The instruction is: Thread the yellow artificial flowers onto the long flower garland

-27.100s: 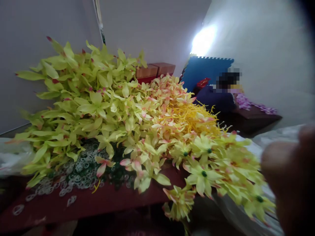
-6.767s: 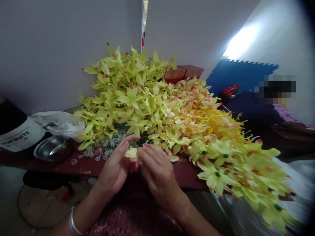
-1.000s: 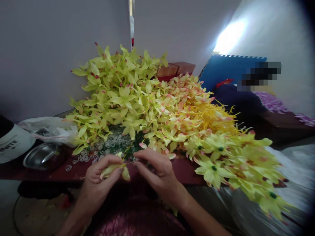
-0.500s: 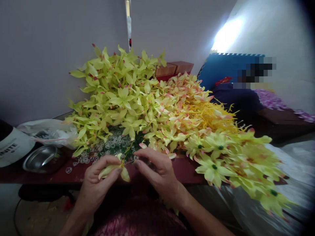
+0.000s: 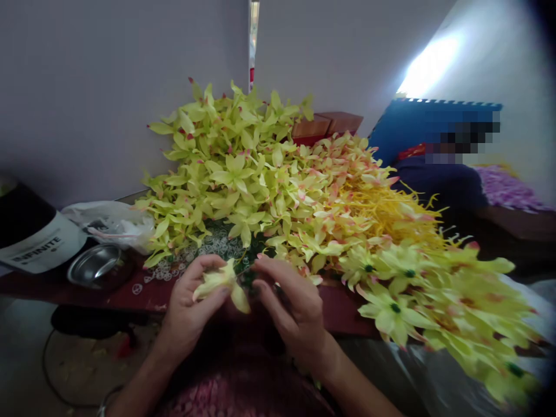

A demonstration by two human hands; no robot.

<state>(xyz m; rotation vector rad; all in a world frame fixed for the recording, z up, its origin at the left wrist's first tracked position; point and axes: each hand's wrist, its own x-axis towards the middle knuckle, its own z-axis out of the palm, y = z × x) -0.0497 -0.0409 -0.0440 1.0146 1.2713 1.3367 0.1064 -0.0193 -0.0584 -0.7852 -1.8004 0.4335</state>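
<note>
Flower (image 5: 219,281), pale yellow, pinched in left hand (image 5: 191,307) just above near edge of table (image 5: 152,295), petals splayed toward right hand (image 5: 291,304). Right fingers (image 5: 267,272) drawn narrow at the flower's base, seemingly gripping a thin green stem or wire; too small to confirm. Step judged: fitting a centre piece into one bloom. Next move likely calls for steady alignment and a firm push through the middle. Behind: big heap of flowers (image 5: 260,179), scattered clear rings (image 5: 174,263), steel bowl (image 5: 98,265), plastic bag (image 5: 110,223). Another person (image 5: 443,179) seated far right.
</note>
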